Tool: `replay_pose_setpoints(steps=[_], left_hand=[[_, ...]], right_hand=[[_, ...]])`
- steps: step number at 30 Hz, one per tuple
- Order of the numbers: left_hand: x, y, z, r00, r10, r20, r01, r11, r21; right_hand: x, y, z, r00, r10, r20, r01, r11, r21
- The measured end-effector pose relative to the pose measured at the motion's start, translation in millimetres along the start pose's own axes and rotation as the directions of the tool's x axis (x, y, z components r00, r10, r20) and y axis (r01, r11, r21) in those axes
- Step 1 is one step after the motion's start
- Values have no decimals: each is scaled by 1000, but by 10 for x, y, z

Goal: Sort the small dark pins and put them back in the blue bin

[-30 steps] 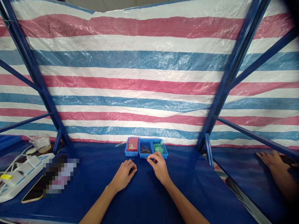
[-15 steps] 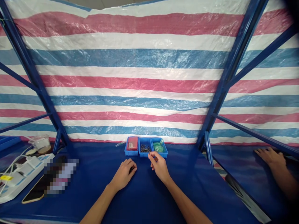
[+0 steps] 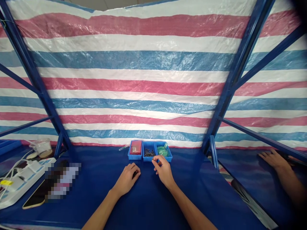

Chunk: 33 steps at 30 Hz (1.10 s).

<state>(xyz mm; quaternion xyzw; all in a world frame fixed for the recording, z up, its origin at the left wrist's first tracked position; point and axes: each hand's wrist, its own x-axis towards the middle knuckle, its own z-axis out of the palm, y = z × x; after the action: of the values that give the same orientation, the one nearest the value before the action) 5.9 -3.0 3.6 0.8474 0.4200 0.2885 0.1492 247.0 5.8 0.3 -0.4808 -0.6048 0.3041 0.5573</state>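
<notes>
Surface: a dark blue table top (image 3: 148, 207), smooth and a little shiny.
Room: behind it hangs a striped sheet (image 3: 144, 75) in red, white and blue, between slanting blue posts (image 3: 231, 81).
Right hand: the thumb and index tips of the right hand (image 3: 163, 171) are together on a small piece (image 3: 153, 160), just before the middle bin (image 3: 149, 159).
Small piece: mostly hidden by the fingertips; I cannot tell which way it points.
Left hand: the left hand (image 3: 128, 179) rests on the table, its fingers curled; I cannot tell if it holds something.
Dark screws (image 3: 149, 153): in the middle bin, their long axes lying in mixed directions.
Bins: three blue ones, side by side.
Left bin (image 3: 135, 157): one red packet (image 3: 136, 147).
Right bin (image 3: 169, 158): green packaging (image 3: 163, 151), number not clear.
Screws: too many and too small to count.
Left side: one phone (image 3: 35, 198) and one white power strip (image 3: 9, 200).
Far right: a co-worker's hand (image 3: 274, 159) on a surface.
</notes>
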Motion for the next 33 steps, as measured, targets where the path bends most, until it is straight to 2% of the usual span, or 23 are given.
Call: replay_pose_setpoints(steps=[7,11,18,28,33], left_hand=[[1,-19,14,1000,11,-11,-11,1000,-14],[-2,-39,32,1000,10,-13,-11,1000,-12],[2,-35,35,1000,8,-15,-8,1000,-11],[1,-36,25,1000,7,-7,-7,1000,-2],[2,-20,9,1000,7,-4,-7,1000,-15]], right_hand=[[33,20,18,997,70,32,-74,985,153],[23,45,25,996,74,53,-80,990,114],[38,19,-9,1000,14,10,-15,998,65],[34,-15,-2,993,108,54,-116,979,167],[31,34,5,994,92,55,-97,990,103]])
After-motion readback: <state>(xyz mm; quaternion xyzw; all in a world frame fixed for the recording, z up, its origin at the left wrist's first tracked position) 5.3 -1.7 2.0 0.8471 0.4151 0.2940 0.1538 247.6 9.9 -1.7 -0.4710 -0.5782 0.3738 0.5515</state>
